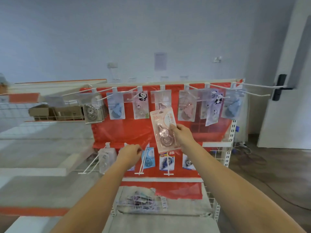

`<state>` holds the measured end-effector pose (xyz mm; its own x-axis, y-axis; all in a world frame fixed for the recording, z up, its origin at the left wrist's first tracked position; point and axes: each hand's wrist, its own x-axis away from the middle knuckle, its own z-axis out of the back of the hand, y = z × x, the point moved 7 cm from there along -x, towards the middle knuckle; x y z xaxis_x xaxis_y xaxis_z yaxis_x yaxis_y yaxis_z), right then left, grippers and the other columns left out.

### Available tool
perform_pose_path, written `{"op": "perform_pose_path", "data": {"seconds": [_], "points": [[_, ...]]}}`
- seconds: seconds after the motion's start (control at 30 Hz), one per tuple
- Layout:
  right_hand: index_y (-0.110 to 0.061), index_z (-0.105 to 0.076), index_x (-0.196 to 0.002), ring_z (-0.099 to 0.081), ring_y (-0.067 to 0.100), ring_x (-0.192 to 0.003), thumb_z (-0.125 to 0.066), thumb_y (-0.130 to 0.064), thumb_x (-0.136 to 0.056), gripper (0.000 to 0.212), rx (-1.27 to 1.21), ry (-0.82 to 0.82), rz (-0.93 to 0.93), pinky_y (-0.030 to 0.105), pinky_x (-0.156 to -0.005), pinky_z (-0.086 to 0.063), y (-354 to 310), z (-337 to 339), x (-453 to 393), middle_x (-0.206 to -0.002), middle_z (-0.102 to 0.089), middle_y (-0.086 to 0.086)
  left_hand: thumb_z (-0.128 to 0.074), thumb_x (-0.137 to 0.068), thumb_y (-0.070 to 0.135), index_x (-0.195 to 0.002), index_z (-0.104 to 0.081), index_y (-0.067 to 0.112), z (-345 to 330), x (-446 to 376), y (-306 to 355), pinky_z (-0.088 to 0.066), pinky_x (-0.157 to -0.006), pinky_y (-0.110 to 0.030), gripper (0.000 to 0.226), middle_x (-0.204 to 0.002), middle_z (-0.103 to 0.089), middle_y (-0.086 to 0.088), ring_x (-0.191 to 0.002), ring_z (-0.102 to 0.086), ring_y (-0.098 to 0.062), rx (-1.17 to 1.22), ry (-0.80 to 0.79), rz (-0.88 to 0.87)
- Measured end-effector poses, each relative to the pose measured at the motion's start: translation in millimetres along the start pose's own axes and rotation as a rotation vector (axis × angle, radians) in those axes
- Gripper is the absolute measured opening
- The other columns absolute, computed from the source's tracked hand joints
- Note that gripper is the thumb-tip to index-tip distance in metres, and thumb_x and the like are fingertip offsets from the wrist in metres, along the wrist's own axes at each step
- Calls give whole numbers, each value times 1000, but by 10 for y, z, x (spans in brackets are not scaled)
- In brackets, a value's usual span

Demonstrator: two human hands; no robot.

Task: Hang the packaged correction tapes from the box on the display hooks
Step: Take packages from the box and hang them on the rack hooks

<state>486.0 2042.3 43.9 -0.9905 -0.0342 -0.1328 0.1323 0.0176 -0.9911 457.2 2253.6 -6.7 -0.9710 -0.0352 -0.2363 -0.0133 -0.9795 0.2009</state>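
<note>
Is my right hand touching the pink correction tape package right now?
Touching. The head view shows the right hand pinching the pink carded correction tape package at its right edge, fingers overlapping the card.

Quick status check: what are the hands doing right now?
Right hand grips pink packet, raised toward upper hooks. Left hand at lower hooks, grip unclear. Nothing blocking.

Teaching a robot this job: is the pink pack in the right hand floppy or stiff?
Probably fairly stiff: the pink pack stays flat though the right hand pinches only one edge. Likely light, since that grip carries it. Its glossy front may be slippery.
</note>
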Motion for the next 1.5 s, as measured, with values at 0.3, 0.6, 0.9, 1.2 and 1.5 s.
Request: {"op": "perform_pose_path", "data": {"seconds": [0.3,0.6,0.9,1.2,1.5], "points": [[-17,-67,-83,-58,21,-85,-57,-22,-95,16,-127,94,105,42,-80,-49,-115,-145,-297,-90,-68,15,-47,-95,27,-106,-66,14,-149,-324,-145,-48,-84,-36,26,-107,-69,-7,-99,-61,-27,60,33,-53],[-17,-66,-89,-56,7,-73,-56,-24,-96,14,-163,135,205,17,-67,-46,-112,-118,-334,-80,-64,-2,-46,-96,23,-114,-65,17,-310,-542,-27,-45,-86,-29,27,-118,-66,-2,-107,-58,-21,100,26,-128],[-16,-65,-85,-54,13,-82,-57,-28,-94,17,-31,251,115,30,-78,-46,-60,-106,-644,-87,-63,1,-46,-96,20,-113,-65,17,-452,-737,-16,-46,-90,-34,26,-117,-65,-1,-110,-56,-21,133,-27,-224],[-6,-63,-79,-54,20,-77,-55,-24,-91,22,206,282,-16,32,-70,-45,-143,-208,-1410,-78,-61,7,-48,-94,23,-108,-64,19,-576,-1044,-336,-46,-88,-33,22,-110,-66,1,-105,-57,-21,82,-60,-266],[-2,-61,-119,-58,29,-113,-55,-30,-93,39,343,399,-73,31,-91,-47,-72,-261,-1826,-120,-63,14,-48,-93,21,-109,-66,20,-725,-1199,-532,-48,-86,-35,24,-113,-67,-1,-107,-58,-23,18,-140,-257]]}}
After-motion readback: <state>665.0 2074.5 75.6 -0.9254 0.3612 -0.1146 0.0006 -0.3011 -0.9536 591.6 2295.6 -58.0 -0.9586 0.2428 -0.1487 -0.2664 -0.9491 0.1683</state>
